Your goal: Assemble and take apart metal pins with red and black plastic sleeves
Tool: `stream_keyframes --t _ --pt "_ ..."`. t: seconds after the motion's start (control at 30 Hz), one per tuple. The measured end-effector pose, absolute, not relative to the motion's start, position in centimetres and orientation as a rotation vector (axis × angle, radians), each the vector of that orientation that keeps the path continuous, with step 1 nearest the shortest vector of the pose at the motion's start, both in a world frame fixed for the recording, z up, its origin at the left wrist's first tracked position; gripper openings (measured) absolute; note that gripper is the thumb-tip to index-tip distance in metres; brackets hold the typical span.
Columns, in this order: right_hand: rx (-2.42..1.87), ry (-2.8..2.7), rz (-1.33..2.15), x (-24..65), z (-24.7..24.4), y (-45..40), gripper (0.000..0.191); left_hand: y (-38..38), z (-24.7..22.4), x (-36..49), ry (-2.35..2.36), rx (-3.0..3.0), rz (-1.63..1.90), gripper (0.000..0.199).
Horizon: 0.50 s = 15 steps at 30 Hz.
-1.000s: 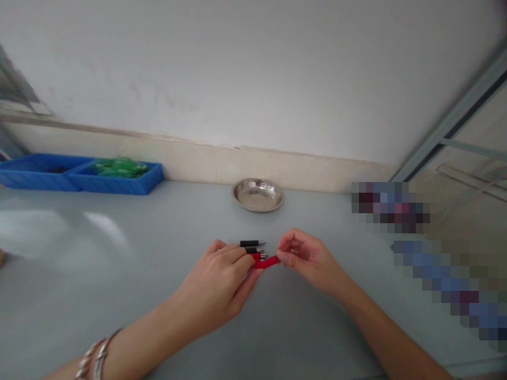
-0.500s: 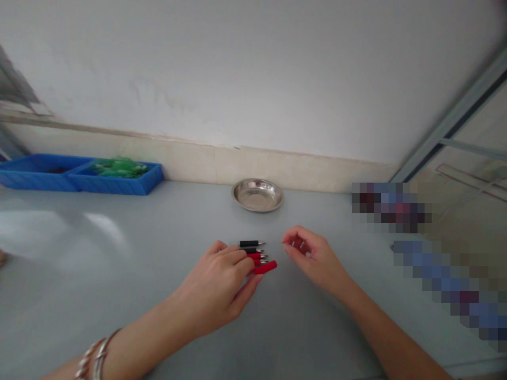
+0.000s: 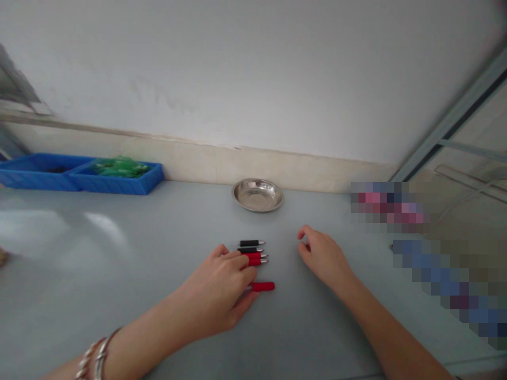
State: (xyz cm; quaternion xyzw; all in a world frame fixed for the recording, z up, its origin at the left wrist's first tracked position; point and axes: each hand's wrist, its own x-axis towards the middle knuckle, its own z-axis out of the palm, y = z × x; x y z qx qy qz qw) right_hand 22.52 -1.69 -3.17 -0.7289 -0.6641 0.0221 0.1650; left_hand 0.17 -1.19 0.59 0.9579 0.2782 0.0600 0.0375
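red pen [image 3: 263,286] pinched in left hand [image 3: 224,285], near two black pens [image 3: 250,243] and two more reds [image 3: 255,256] lying parallel. right hand [image 3: 325,257] well apart, thumb and finger parted.

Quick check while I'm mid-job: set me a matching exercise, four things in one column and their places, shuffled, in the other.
1. Left hand
2. Right hand
3. Metal dish
4. Green material

A. Inside a blue bin
B. Over part of the pens
C. Between the pens and the wall
D. Right of the pens, apart from them

Pairs: 1-B, 2-D, 3-C, 4-A
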Motion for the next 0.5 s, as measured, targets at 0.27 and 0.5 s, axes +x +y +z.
stream_keyframes --t 0.27,0.5 --pt "-2.157 -1.937 0.054 22.57 -3.46 -1.66 0.017 -1.11 0.45 0.10 0.834 2.965 0.147 0.005" --pt "-1.914 -1.971 0.047 22.31 -3.06 -1.76 0.009 -1.10 0.45 0.18 0.810 2.946 0.100 0.006"
